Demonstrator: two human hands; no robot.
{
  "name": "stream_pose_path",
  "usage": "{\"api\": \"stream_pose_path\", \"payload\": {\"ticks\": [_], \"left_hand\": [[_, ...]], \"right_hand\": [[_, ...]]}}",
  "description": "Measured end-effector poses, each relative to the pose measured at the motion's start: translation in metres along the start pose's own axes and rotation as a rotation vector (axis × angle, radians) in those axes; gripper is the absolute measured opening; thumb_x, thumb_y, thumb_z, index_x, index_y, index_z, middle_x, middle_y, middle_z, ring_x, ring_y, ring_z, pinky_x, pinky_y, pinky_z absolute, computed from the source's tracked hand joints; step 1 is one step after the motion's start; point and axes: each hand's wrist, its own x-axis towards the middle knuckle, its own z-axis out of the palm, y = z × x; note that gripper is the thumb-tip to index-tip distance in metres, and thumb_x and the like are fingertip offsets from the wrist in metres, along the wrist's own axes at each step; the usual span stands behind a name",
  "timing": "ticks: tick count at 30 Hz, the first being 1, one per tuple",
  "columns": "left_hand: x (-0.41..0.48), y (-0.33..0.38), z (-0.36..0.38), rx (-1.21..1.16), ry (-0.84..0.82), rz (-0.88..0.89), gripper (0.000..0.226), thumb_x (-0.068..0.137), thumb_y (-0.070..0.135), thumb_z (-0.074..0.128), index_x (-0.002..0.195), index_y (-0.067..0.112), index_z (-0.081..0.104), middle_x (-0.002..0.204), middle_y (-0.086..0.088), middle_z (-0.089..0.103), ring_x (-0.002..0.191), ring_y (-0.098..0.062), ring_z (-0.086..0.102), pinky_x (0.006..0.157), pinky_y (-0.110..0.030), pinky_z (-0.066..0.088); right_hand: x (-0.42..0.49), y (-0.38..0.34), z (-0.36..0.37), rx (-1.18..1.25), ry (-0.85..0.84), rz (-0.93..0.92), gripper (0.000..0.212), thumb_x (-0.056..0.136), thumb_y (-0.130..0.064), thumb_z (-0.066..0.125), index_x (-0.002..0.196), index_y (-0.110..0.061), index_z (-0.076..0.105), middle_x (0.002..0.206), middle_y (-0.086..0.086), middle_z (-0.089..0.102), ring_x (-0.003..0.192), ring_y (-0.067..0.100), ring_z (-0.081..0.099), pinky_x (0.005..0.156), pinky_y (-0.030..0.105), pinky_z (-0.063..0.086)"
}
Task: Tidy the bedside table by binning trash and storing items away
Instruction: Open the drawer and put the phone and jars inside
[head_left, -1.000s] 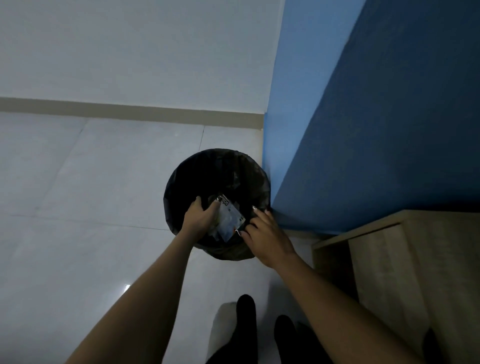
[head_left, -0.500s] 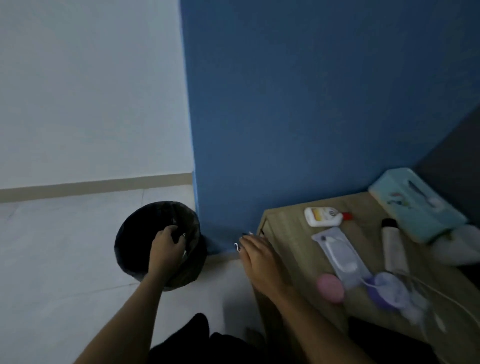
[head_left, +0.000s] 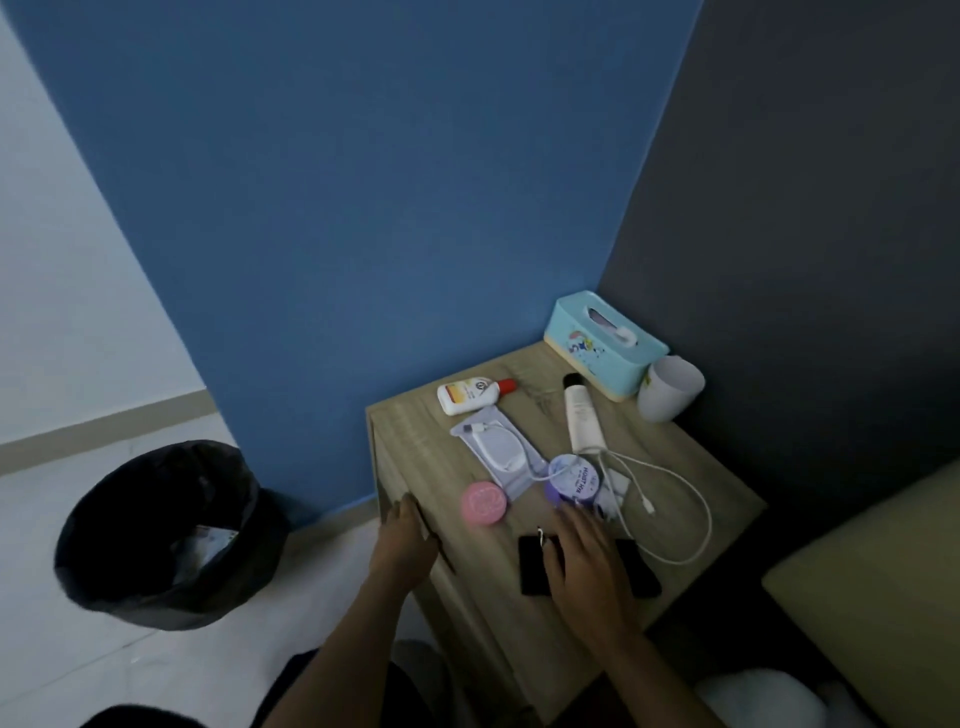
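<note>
Paper (head_left: 208, 543) is in the bin (head_left: 130, 603), but a tube (head_left: 583, 415), jar (head_left: 574, 480) and cable (head_left: 696, 499) wait on the desk (head_left: 415, 441); the left hand (head_left: 402, 540) and right hand (head_left: 587, 564) lie there, fingers relaxed, holding nothing.

Two bottles (head_left: 470, 397) (head_left: 583, 415), two jars (head_left: 484, 504) (head_left: 575, 480), one bin (head_left: 104, 597), one cup (head_left: 670, 389).

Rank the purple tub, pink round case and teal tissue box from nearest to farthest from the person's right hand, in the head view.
1. Purple tub, just beyond the right hand and its fingertips.
2. Pink round case, to the hand's left.
3. Teal tissue box, at the back corner of the table.
</note>
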Motion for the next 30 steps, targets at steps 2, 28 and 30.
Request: {"api": "stream_pose_path", "payload": {"ticks": [2, 28, 30], "left_hand": [[0.001, 0.001, 0.010, -0.010, 0.001, -0.004, 0.077, 0.089, 0.022, 0.058, 0.148, 0.000, 0.015, 0.153, -0.019, 0.029, 0.136, -0.036, 0.036, 0.108, -0.039, 0.034], [0.017, -0.011, 0.029, -0.216, -0.145, -0.183, 0.095, 0.087, 0.032, 0.058, 0.150, 0.021, -0.012, 0.126, -0.022, 0.058, 0.110, -0.039, 0.059, 0.089, -0.043, 0.050], [0.015, -0.012, 0.025, -0.219, -0.152, -0.215, 0.096, 0.087, 0.035, 0.058, 0.150, 0.021, -0.013, 0.129, -0.020, 0.057, 0.112, -0.037, 0.058, 0.091, -0.043, 0.050]], "right_hand": [[-0.005, 0.004, 0.005, -0.013, 0.012, 0.004, 0.060, 0.101, -0.037, 0.019, 0.112, -0.007, 0.069, 0.122, 0.010, 0.066, 0.117, 0.028, 0.060, 0.103, 0.035, 0.036], [-0.011, 0.018, 0.030, -0.126, 0.165, -0.100, 0.045, 0.095, -0.021, 0.031, 0.105, -0.004, 0.072, 0.109, 0.008, 0.072, 0.103, 0.019, 0.061, 0.085, 0.038, 0.046], [-0.008, 0.014, 0.030, -0.136, 0.169, -0.117, 0.044, 0.093, -0.019, 0.033, 0.104, -0.003, 0.072, 0.109, 0.009, 0.072, 0.102, 0.020, 0.061, 0.083, 0.039, 0.047]]}}
